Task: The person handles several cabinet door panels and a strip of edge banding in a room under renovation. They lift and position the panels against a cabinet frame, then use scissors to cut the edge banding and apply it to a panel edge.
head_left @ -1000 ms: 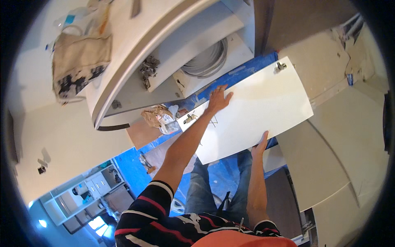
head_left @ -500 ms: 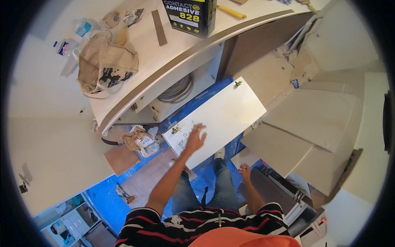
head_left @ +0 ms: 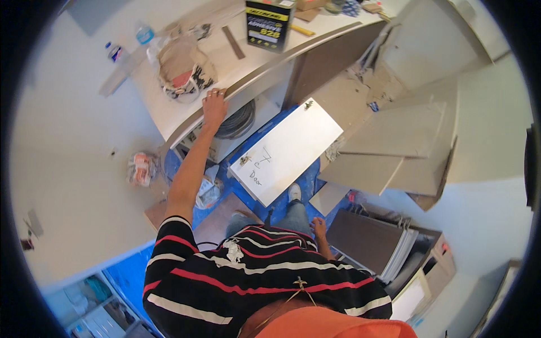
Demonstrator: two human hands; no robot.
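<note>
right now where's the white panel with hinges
In the head view, the white panel sits near the centre, just beyond the white shoe, with the curved counter to its upper left and beige boards to its right.

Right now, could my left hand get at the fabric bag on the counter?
Probably yes: the left hand rests on the counter, near the fabric bag, with nothing visible between them.

White rectangular panel [head_left: 298, 152], dark handwriting [head_left: 255, 165], two metal hinges [head_left: 245, 160], lying diagonally before the curved cabinet [head_left: 265, 74]
</note>
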